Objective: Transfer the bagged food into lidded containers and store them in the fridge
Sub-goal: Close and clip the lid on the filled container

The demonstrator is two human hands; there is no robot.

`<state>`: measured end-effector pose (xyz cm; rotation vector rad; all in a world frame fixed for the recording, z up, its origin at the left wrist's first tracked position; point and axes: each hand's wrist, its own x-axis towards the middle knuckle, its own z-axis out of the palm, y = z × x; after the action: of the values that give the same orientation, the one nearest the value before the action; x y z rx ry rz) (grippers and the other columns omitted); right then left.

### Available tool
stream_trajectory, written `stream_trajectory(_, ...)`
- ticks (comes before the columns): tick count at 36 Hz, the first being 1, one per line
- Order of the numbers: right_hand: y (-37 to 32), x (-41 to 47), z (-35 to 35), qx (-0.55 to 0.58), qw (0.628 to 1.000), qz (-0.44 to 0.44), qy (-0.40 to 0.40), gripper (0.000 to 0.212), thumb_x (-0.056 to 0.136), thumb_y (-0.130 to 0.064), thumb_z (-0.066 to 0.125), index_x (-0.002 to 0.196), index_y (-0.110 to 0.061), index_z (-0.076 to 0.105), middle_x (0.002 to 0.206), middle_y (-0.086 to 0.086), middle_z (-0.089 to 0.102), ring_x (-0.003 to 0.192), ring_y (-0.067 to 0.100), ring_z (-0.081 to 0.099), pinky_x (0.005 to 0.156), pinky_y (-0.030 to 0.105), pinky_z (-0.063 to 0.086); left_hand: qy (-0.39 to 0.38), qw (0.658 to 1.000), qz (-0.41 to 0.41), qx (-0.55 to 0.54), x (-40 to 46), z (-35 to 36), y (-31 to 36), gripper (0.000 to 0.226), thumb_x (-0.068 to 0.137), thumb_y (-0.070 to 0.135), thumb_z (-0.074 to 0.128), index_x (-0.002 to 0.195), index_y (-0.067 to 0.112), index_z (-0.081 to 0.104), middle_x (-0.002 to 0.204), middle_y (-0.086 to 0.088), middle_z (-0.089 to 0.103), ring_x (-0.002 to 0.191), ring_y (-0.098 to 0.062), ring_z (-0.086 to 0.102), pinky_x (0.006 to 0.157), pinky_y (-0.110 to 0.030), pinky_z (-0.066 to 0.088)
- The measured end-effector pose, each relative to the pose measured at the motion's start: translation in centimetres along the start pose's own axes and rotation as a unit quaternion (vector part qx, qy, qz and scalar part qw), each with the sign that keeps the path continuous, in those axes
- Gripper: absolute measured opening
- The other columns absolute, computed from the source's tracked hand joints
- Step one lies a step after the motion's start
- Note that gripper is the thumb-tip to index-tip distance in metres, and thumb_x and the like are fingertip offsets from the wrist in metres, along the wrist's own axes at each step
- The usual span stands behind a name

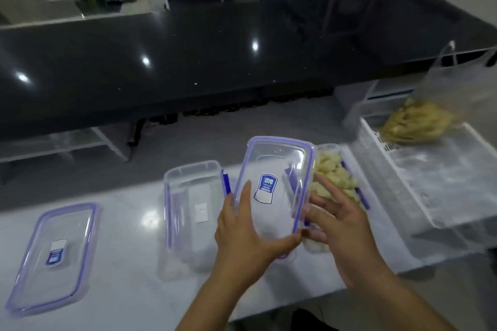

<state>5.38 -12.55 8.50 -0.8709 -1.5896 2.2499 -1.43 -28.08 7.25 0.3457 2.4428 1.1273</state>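
Observation:
My left hand point(242, 234) grips a clear lid with a purple rim and a blue label point(271, 180), tilted above the counter. Right beside it, a clear container filled with pale yellow food pieces point(336, 177) stands partly behind the lid. My right hand point(336, 226) hovers over the near end of that container with fingers spread, close to the lid's right edge. An empty clear container point(191, 209) stands left of the lid. A second lid point(53, 255) lies flat at the far left. A clear plastic bag of yellowish food point(419, 121) rests at the right.
The white counter point(129, 277) bears the containers. A clear plastic rack or bin point(441, 183) stands at the right under the bag. Behind is a long glossy black table point(188, 62), with shelves and furniture beyond.

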Motion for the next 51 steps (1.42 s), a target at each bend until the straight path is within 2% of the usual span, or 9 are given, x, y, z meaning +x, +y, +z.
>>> stream_trajectory(7,-0.4,4.2,-9.6,-0.072,0.997,0.019,0.023,0.069,0.084,0.008,0.071,0.136,-0.037,0.059,0.102,0.004,0.077,0.083,0.022,0.075,0.058,0.035,0.058,-0.044,0.973,-0.088,-0.208,1.8,5.5,1.9,0.087,0.083,0.02,0.081,0.136,0.067,0.03,0.119,0.02,0.06,0.092,0.005,0.068,0.063,-0.018,0.057)
stream_trajectory(11,-0.2,6.0,-13.0,-0.175,0.983,0.027,-0.05,0.063,0.085,-0.002,0.074,0.136,-0.036,0.058,0.101,-0.015,0.075,0.082,0.006,0.072,0.066,0.032,0.059,-0.039,0.949,-0.171,-0.262,2.4,7.5,3.1,0.068,0.086,0.005,0.076,0.138,0.041,0.05,0.1,0.008,0.076,0.089,-0.015,0.075,0.067,-0.036,0.063)
stream_trajectory(18,0.5,5.8,-13.0,-0.365,0.922,-0.084,-0.099,0.078,0.082,-0.029,0.076,0.141,-0.057,0.032,0.132,-0.041,0.041,0.124,-0.009,0.044,0.101,0.021,0.041,0.024,0.951,-0.167,-0.26,2.6,9.9,3.8,0.059,0.089,0.015,0.076,0.139,0.036,0.052,0.112,0.003,0.067,0.09,-0.009,0.073,0.067,-0.035,0.063)
stream_trajectory(25,-0.7,6.9,-11.2,-0.496,0.862,-0.099,-0.036,0.084,0.082,-0.038,0.076,0.154,-0.033,0.033,0.159,0.008,0.03,0.144,0.025,0.023,0.115,0.044,0.024,0.039,0.965,-0.116,-0.231,5.9,9.7,4.5,0.059,0.09,0.02,0.074,0.143,0.032,0.051,0.117,0.005,0.066,0.1,-0.015,0.07,0.074,-0.033,0.064)
stream_trajectory(29,-1.1,8.8,-10.4,-0.566,0.82,-0.007,-0.081,0.079,0.087,-0.055,0.061,0.154,-0.043,0.021,0.168,0.003,0.002,0.153,0.026,0.003,0.118,0.048,0.013,0.03,0.991,-0.086,-0.102,7.5,9.8,4.0,0.057,0.092,0.037,0.071,0.143,0.04,0.046,0.139,0.015,0.047,0.117,-0.001,0.045,0.089,-0.023,0.048)
stream_trajectory(33,-0.2,8.5,-9.7,-0.622,0.779,-0.013,-0.077,0.084,0.083,-0.068,0.055,0.153,-0.048,0.013,0.167,-0.003,-0.01,0.152,0.028,0.001,0.117,0.052,0.018,0.0,0.977,-0.121,-0.177,7.7,10.0,2.7,0.053,0.096,0.034,0.066,0.143,0.043,0.042,0.148,0.011,0.044,0.112,-0.002,0.051,0.06,-0.006,0.047)
stream_trajectory(40,1.7,8.2,-6.6,-0.695,0.717,0.037,-0.051,0.114,0.064,-0.092,0.048,0.153,-0.047,-0.007,0.164,-0.002,-0.026,0.15,0.037,-0.019,0.115,0.064,0.014,-0.089,0.881,-0.22,-0.408,7.7,9.8,0.4,0.059,0.094,0.008,0.058,0.145,0.034,0.044,0.115,-0.004,0.074,0.086,-0.018,0.076,0.066,-0.03,0.06)
stream_trajectory(44,2.3,8.9,-5.3,-0.718,0.695,0.041,-0.021,0.116,0.06,-0.093,0.047,0.152,-0.047,-0.007,0.166,0.0,-0.019,0.15,0.043,-0.011,0.112,0.063,0.019,-0.116,0.874,-0.212,-0.421,8.4,9.7,-0.7,0.064,0.092,0.008,0.062,0.146,0.036,0.042,0.101,-0.011,0.076,0.072,-0.018,0.074,0.066,-0.031,0.059)
stream_trajectory(51,3.2,5.9,-6.7,-0.728,0.684,0.044,-0.008,0.114,0.059,-0.089,0.047,0.144,-0.058,-0.022,0.165,-0.005,-0.021,0.15,0.04,-0.008,0.114,0.062,0.02,-0.109,0.875,-0.189,-0.433,9.6,10.0,-1.3,0.059,0.096,-0.001,0.059,0.144,0.033,0.049,0.106,-0.006,0.075,0.093,-0.024,0.076,0.062,-0.031,0.06)
